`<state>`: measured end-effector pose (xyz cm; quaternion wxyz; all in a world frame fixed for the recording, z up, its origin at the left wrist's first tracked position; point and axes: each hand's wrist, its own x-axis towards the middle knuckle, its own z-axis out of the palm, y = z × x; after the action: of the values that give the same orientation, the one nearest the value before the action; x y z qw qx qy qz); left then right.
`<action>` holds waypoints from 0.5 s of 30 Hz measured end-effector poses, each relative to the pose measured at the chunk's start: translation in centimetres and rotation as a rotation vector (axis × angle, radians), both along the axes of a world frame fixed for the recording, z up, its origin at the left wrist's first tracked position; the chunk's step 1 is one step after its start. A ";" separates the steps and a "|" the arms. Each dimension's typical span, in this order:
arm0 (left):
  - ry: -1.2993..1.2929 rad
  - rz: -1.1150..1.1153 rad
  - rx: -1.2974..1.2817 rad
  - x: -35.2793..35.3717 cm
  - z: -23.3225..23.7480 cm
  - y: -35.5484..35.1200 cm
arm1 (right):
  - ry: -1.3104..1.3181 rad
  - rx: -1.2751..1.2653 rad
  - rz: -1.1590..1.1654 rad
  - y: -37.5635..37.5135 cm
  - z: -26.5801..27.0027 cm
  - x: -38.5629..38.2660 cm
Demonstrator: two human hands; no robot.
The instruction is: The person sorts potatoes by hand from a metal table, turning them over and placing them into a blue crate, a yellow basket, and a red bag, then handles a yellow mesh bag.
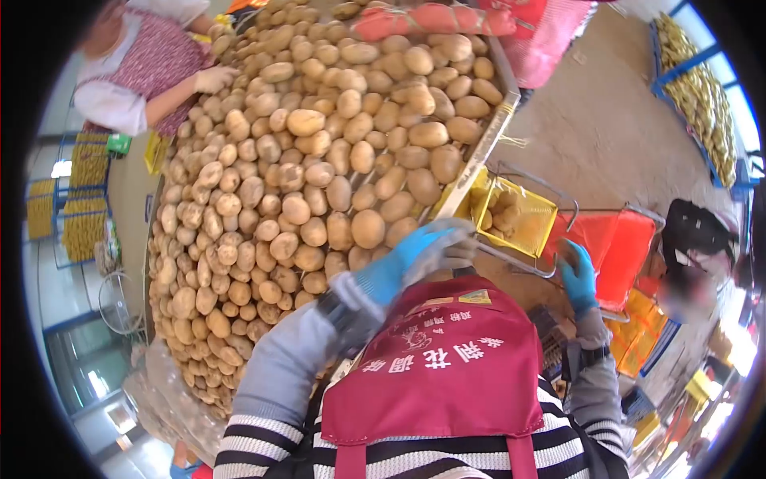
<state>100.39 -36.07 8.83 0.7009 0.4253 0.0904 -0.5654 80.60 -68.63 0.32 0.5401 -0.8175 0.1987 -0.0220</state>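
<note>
A wide heap of potatoes (297, 209) covers the sorting table, whose wooden edge (471, 164) runs along its right side. My left hand (423, 251), in a blue and grey glove, is over the table edge close to my apron. Motion smears its fingers, so I cannot make out a hold. Beyond it, a yellow crate (549, 217) with some potatoes (504, 214) inside hangs by the table on a metal frame (519, 262). My right hand (577, 273), also blue-gloved, is beside a red crate (618, 259), fingers apart and nothing visible in them.
Across the heap at upper left, another person's gloved hand (215, 79) touches the potatoes. A red mesh sack (435, 21) lies on the far end. An orange crate (636, 331) and a black bag (696, 231) are at right. Blue-framed racks (694, 88) hold filled yellow sacks.
</note>
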 end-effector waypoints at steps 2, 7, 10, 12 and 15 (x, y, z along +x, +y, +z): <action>-0.124 0.124 0.149 0.2 1.1 5.5 | -0.005 -0.097 0.254 5.1 5.0 8.2; -0.095 0.559 0.298 -1.7 -2.0 20.1 | -0.453 -0.551 0.688 17.1 7.4 21.9; -0.168 0.612 0.649 -3.4 0.8 21.3 | -0.253 -0.967 0.848 20.8 3.3 25.5; -0.186 0.605 0.655 -4.0 1.7 21.5 | -0.172 -1.100 0.843 22.4 1.6 26.8; -0.207 0.559 0.623 -4.2 2.1 21.0 | -0.013 -1.014 0.895 22.3 4.5 27.3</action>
<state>96.18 -15.02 10.94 0.6705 0.6304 0.2977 -0.2537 107.92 -46.29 4.80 0.0480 -0.9732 -0.1970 0.1084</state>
